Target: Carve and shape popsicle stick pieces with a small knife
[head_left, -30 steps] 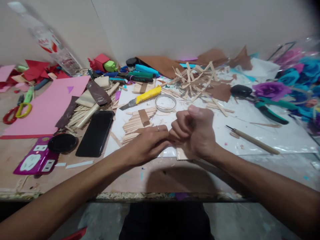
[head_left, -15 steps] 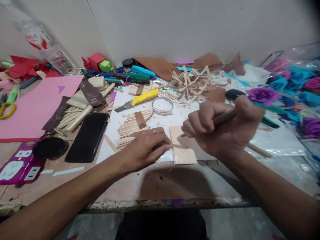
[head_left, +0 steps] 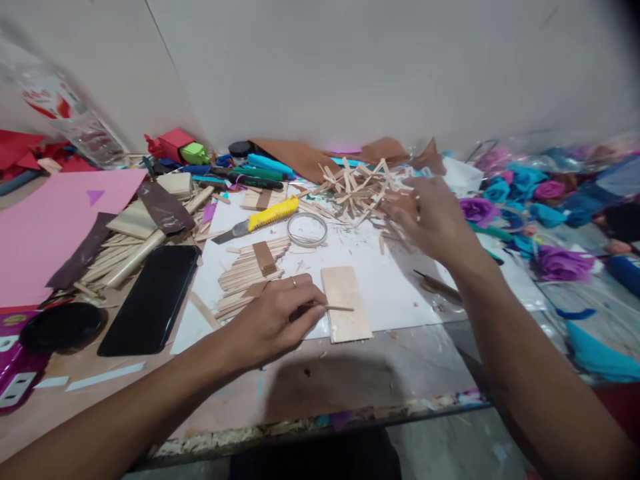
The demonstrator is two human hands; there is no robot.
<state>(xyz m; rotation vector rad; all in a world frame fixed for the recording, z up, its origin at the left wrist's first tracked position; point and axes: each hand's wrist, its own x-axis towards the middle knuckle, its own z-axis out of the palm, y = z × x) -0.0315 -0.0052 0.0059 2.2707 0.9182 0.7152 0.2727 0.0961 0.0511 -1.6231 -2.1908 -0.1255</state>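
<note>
Pinched between the thumb and fingertips of the left hand is a thin wooden stick, its free end lying across one small panel of joined sticks that rests flat on the white sheet near the bench's front edge. That hand sits palm down with the knuckles raised, the forearm coming in from the lower left, and a ring shows on one finger. Farther back and to the right, the right hand is blurred, fingers spread and loose with nothing clamped in them that can be made out, hovering just beside the heap of cut stick pieces; its forearm runs in from the lower right. One slim wooden-handled tool lies on the sheet under that wrist. Behind the left hand lies one fanned stack of sticks with a brown strip across it. Beyond it are one clear tape ring and one yellow-handled utility knife. One black phone lies face down to the left, with one round black lid beside it. A clear plastic bag at the right holds blue and purple paper flowers, too many and too blurred to count.
</note>
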